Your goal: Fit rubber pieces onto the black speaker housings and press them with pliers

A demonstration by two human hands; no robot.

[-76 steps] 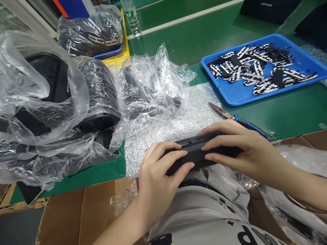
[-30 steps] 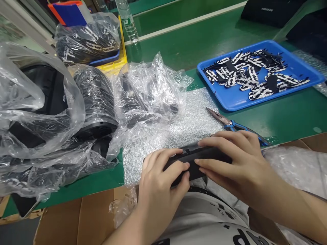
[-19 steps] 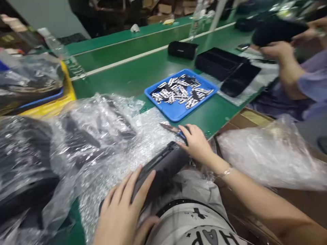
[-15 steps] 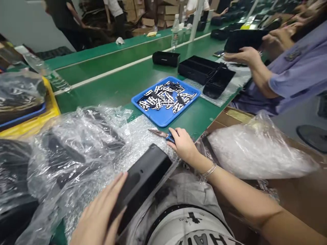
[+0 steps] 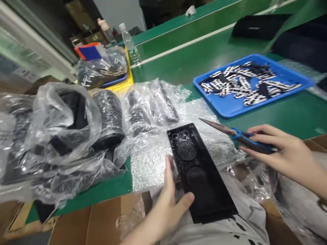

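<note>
My left hand (image 5: 167, 207) grips the left edge of a black plastic speaker housing (image 5: 208, 190), thumb over its face. Two round mesh grilles and some moulded holes show at its far end. The housing lies partly on bubble wrap (image 5: 150, 166), its near end over my lap. My right hand (image 5: 286, 153) is closed round the blue and black handles of needle-nose pliers (image 5: 219, 127), their tips pointing left above the bubble wrap. Beyond the pliers sits a blue tray (image 5: 230, 110) of black-and-white striped strap-like pieces (image 5: 240, 81).
Black parts in clear plastic bags (image 5: 63, 136) crowd the left of the green table (image 5: 168, 71). Behind them are a yellow crate (image 5: 129, 76) and a water bottle (image 5: 131, 47). Black housings (image 5: 258, 27) stand at the back right. A cardboard box (image 5: 97, 217) is below the table's front edge.
The view has swung left. The housing has turned so its grilled face shows. My right hand has lifted the pliers off the bubble wrap.
</note>
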